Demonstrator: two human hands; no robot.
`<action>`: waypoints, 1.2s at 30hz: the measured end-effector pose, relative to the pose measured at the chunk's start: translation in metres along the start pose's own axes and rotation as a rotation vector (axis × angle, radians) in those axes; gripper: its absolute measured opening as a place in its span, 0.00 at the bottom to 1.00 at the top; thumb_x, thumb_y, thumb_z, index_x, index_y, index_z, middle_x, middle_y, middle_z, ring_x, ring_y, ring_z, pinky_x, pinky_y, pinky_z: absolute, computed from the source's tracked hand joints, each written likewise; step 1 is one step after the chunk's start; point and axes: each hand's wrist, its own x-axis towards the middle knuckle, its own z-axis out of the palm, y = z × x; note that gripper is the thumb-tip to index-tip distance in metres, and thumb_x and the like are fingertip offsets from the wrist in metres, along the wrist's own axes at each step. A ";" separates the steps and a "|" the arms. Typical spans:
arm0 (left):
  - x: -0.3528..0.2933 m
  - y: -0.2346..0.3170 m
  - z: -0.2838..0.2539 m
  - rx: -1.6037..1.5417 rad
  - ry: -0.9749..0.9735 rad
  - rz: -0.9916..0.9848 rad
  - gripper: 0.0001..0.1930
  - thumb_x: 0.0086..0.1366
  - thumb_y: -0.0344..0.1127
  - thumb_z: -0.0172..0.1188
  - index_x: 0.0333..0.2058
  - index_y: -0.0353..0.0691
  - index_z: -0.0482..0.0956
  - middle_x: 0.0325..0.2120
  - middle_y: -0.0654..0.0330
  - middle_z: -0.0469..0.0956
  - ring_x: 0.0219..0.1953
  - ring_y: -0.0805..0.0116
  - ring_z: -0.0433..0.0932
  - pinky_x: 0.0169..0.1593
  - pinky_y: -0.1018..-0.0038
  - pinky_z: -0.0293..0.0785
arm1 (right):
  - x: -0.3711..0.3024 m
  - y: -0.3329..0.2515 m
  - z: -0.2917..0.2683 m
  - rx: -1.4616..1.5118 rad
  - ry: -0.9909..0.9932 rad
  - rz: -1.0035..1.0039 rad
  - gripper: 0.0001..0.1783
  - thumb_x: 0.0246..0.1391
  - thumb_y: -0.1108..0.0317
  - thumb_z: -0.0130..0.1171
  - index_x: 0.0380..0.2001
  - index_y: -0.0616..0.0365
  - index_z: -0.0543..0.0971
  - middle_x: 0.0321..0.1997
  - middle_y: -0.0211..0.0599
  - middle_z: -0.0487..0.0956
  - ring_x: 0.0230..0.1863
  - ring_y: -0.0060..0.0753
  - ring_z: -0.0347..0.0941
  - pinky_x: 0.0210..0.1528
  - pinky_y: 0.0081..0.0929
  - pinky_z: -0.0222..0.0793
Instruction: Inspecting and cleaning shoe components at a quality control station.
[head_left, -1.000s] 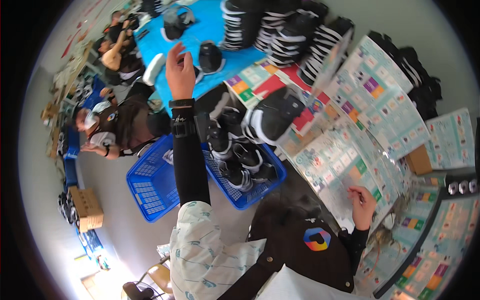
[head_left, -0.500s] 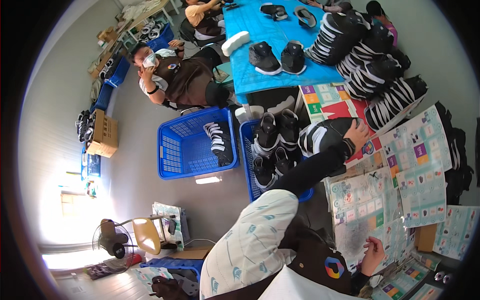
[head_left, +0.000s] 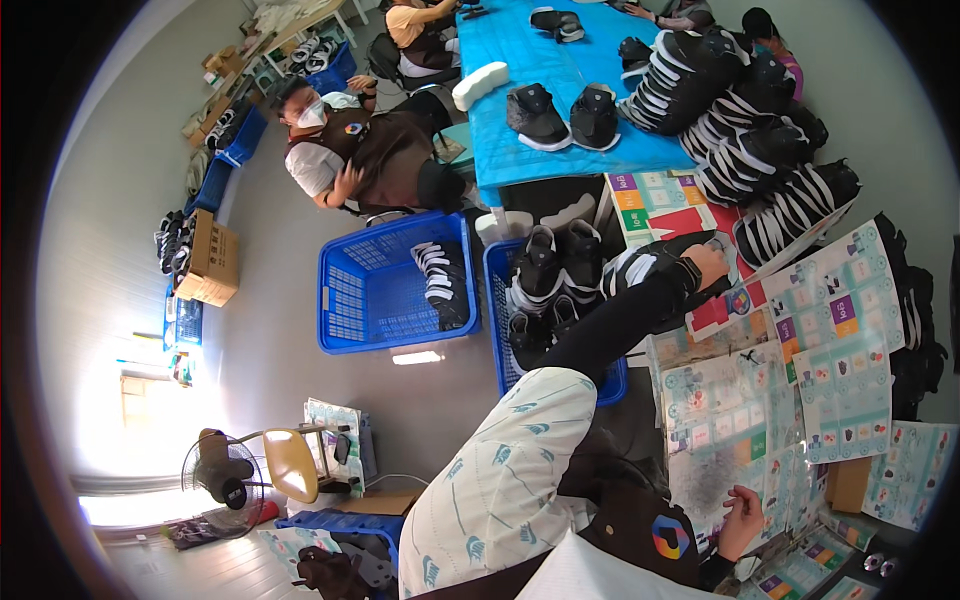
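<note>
My left arm, in a black sleeve with a watch at the wrist, reaches up to the right of centre. My left hand (head_left: 708, 262) is closed on the far end of a black shoe with white stripes (head_left: 628, 268), and my forearm hides part of it. The shoe is at the edge of the paper-covered worktop (head_left: 715, 400), beside a blue crate (head_left: 497, 310) of similar shoes. Above the worktop's near part, my right hand (head_left: 740, 520) is open, fingers loosely bent, holding nothing.
Stacked striped shoes (head_left: 800, 205) stand beyond my left hand. A blue-covered table (head_left: 500, 150) bears more shoes. Left of the crate, another blue crate (head_left: 365, 300) holds striped shoes. A seated person (head_left: 345, 150) is beyond it. A fan (head_left: 225, 480) stands lower left.
My left hand has turned and shifted slightly on the shoe. The seated person has lowered a hand from the face. One shoe on the blue table has moved toward the stack.
</note>
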 end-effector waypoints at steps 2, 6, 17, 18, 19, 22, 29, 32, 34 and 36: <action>-0.005 -0.005 0.001 -0.007 0.025 0.009 0.09 0.62 0.37 0.59 0.40 0.48 0.82 0.39 0.58 0.80 0.49 0.57 0.79 0.42 0.61 0.81 | 0.007 0.000 0.003 -0.001 -0.018 -0.004 0.10 0.62 0.80 0.49 0.41 0.66 0.80 0.36 0.37 0.83 0.29 0.22 0.76 0.27 0.20 0.65; -0.012 -0.005 0.014 0.076 0.154 0.166 0.05 0.63 0.37 0.57 0.36 0.49 0.80 0.35 0.60 0.81 0.44 0.57 0.82 0.39 0.62 0.80 | 0.026 -0.005 0.014 -0.012 -0.044 -0.092 0.10 0.60 0.80 0.49 0.40 0.67 0.80 0.35 0.38 0.83 0.29 0.24 0.76 0.32 0.22 0.69; 0.022 -0.033 -0.025 -0.049 -0.012 0.109 0.09 0.65 0.36 0.52 0.41 0.44 0.79 0.27 0.48 0.82 0.36 0.45 0.84 0.39 0.54 0.80 | 0.029 -0.006 0.014 -0.018 -0.035 -0.065 0.11 0.60 0.81 0.49 0.40 0.68 0.81 0.35 0.42 0.83 0.28 0.25 0.77 0.34 0.23 0.71; 0.021 -0.037 -0.028 -0.075 0.019 0.121 0.09 0.64 0.36 0.53 0.41 0.44 0.78 0.28 0.48 0.82 0.36 0.44 0.84 0.39 0.54 0.79 | 0.028 -0.006 0.013 -0.021 -0.038 -0.062 0.11 0.60 0.81 0.48 0.40 0.69 0.81 0.35 0.42 0.83 0.28 0.25 0.77 0.34 0.23 0.71; 0.020 -0.041 -0.032 -0.100 0.050 0.134 0.10 0.64 0.35 0.54 0.42 0.44 0.78 0.28 0.48 0.82 0.36 0.44 0.84 0.40 0.54 0.79 | 0.027 -0.006 0.013 -0.025 -0.040 -0.060 0.11 0.60 0.81 0.48 0.40 0.69 0.81 0.35 0.42 0.83 0.28 0.25 0.77 0.34 0.24 0.71; 0.017 -0.053 -0.040 -0.137 -0.017 0.086 0.14 0.59 0.33 0.61 0.45 0.44 0.76 0.33 0.45 0.82 0.39 0.42 0.82 0.42 0.54 0.78 | 0.029 -0.005 0.014 -0.031 -0.043 -0.052 0.11 0.61 0.81 0.48 0.39 0.69 0.80 0.35 0.41 0.83 0.28 0.25 0.77 0.34 0.24 0.72; 0.006 -0.090 -0.048 -0.318 -0.092 -0.032 0.23 0.60 0.37 0.66 0.53 0.45 0.73 0.38 0.44 0.81 0.45 0.41 0.80 0.48 0.53 0.75 | 0.036 -0.009 0.022 -0.018 -0.089 -0.127 0.11 0.62 0.81 0.48 0.40 0.67 0.80 0.34 0.40 0.83 0.28 0.25 0.77 0.33 0.24 0.71; 0.003 -0.082 -0.063 -0.367 0.095 -0.117 0.19 0.60 0.37 0.64 0.50 0.45 0.73 0.36 0.44 0.82 0.44 0.41 0.81 0.45 0.52 0.76 | 0.037 -0.009 0.024 0.003 -0.093 -0.100 0.11 0.61 0.81 0.48 0.40 0.67 0.80 0.34 0.40 0.83 0.28 0.25 0.76 0.33 0.23 0.71; 0.017 -0.053 -0.094 -0.294 0.129 -0.268 0.15 0.60 0.35 0.62 0.45 0.44 0.73 0.34 0.46 0.82 0.41 0.41 0.81 0.41 0.50 0.76 | 0.034 -0.001 0.016 0.004 -0.067 -0.084 0.11 0.61 0.81 0.48 0.40 0.67 0.80 0.34 0.40 0.83 0.28 0.25 0.76 0.33 0.22 0.71; 0.006 -0.041 -0.129 -0.242 0.360 -0.244 0.13 0.59 0.32 0.60 0.43 0.44 0.72 0.30 0.47 0.82 0.38 0.40 0.81 0.38 0.48 0.75 | 0.033 0.008 0.011 0.013 -0.059 -0.094 0.11 0.61 0.81 0.48 0.40 0.67 0.80 0.35 0.40 0.83 0.28 0.25 0.76 0.33 0.22 0.71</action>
